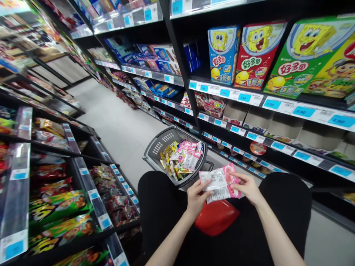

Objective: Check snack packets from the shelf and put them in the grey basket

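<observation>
I hold a pink and white snack packet (219,182) in both hands, over my lap. My left hand (197,198) pinches its left edge with fingers closed round it. My right hand (246,187) grips the right side of the same packet. Just beyond the packet a dark grey shopping basket (159,145) stands on the floor, filled with several small sweet and snack packets (181,156). A red object (215,217) lies between my knees, below my hands; I cannot make out what it is.
Black shelves with blue price tags line both sides of a narrow aisle. Cartoon-printed snack boxes (256,51) stand on the right shelf at head height. Bagged snacks (59,207) fill the low left shelves. The pale floor (116,125) runs away ahead to the left.
</observation>
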A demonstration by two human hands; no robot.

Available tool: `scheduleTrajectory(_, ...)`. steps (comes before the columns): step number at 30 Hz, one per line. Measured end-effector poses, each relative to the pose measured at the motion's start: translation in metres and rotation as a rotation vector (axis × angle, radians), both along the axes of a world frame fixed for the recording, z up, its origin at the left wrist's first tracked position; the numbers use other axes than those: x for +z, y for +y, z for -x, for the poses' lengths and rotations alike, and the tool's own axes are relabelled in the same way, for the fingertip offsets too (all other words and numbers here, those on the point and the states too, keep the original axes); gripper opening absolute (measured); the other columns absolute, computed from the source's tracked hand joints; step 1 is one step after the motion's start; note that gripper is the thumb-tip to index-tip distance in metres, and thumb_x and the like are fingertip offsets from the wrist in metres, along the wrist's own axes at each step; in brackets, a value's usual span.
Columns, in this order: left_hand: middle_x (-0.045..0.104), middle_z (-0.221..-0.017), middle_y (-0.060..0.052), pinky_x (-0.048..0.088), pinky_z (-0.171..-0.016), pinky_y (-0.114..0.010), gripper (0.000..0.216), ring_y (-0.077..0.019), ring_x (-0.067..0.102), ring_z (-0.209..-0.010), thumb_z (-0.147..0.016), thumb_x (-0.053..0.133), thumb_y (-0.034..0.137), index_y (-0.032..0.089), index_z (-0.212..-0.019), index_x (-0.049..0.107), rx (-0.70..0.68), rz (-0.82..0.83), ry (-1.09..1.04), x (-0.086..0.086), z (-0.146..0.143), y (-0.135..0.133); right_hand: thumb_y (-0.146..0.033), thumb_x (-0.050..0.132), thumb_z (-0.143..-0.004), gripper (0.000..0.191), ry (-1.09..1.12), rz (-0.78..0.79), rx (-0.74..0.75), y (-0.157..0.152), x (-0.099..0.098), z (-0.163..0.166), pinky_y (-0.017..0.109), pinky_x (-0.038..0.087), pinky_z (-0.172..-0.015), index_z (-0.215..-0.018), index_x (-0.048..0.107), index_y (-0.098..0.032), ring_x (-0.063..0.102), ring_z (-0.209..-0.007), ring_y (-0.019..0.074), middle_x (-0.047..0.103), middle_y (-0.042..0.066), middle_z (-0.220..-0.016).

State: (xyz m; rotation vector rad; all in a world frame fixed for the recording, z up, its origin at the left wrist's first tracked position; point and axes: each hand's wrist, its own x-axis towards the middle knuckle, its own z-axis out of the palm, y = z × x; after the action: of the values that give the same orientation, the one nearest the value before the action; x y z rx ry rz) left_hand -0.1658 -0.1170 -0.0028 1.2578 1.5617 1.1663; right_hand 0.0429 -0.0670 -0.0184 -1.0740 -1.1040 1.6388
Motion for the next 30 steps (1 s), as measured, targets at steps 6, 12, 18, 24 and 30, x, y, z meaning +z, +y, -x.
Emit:
scheduleTrajectory(6,0.068,-0.083,-0.006,0.05,-0.068,-0.032,0.016,-0.0233,0.062,-0.078,-0.065,0.069,0.037,0.023,-0.071,0.073,0.076,-0.059,0.006,0.0,-0.01,-0.001,-0.028,0.078,-0.053,0.03,-0.124,-0.141,-0.129,-0.002,0.004,0.001,0.027,0.048,-0.057,-0.082,0.074,-0.021,0.056,-0.065,0.0159,0.064,0.004,-0.071)
scheduleTrajectory(12,0.068,-0.073,-0.004,0.047,-0.067,-0.028,0.014,-0.0194,0.061,-0.072,-0.068,0.066,0.033,0.02,-0.068,0.072,0.114,-0.023,0.037,0.0,-0.006,0.003,-0.03,0.079,-0.052,0.046,-0.113,-0.154,0.041,-0.004,0.008,-0.002,0.025,0.048,-0.059,-0.096,0.07,-0.023,0.055,-0.073,0.0157,0.061,0.004,-0.082)
scheduleTrajectory(18,0.07,-0.07,-0.003,0.046,-0.064,-0.026,0.014,-0.019,0.061,-0.069,-0.067,0.064,0.03,0.017,-0.063,0.069,0.16,0.087,0.008,0.003,-0.006,0.01,-0.033,0.075,-0.06,0.023,-0.2,-0.233,0.027,0.001,0.007,0.005,0.027,0.044,-0.053,-0.081,0.074,-0.022,0.053,-0.06,0.015,0.061,0.003,-0.066)
scheduleTrajectory(24,0.071,-0.068,-0.002,0.045,-0.06,-0.024,0.016,-0.0175,0.061,-0.065,-0.067,0.064,0.03,0.017,-0.068,0.072,0.117,0.123,0.03,0.002,-0.004,0.012,-0.034,0.064,-0.072,0.016,-0.293,-0.277,-0.071,0.0,0.005,0.01,0.028,0.044,-0.057,-0.068,0.072,-0.02,0.056,-0.063,0.0172,0.064,0.004,-0.065)
scheduleTrajectory(30,0.071,-0.065,-0.002,0.043,-0.055,-0.022,0.015,-0.0151,0.06,-0.058,-0.066,0.066,0.031,0.018,-0.066,0.072,-0.037,0.114,0.088,0.002,0.011,0.018,-0.036,0.06,-0.074,0.022,-0.301,-0.196,-0.041,0.001,0.003,0.01,0.024,0.039,-0.055,-0.063,0.062,-0.017,0.051,-0.058,0.0139,0.059,0.0,-0.061)
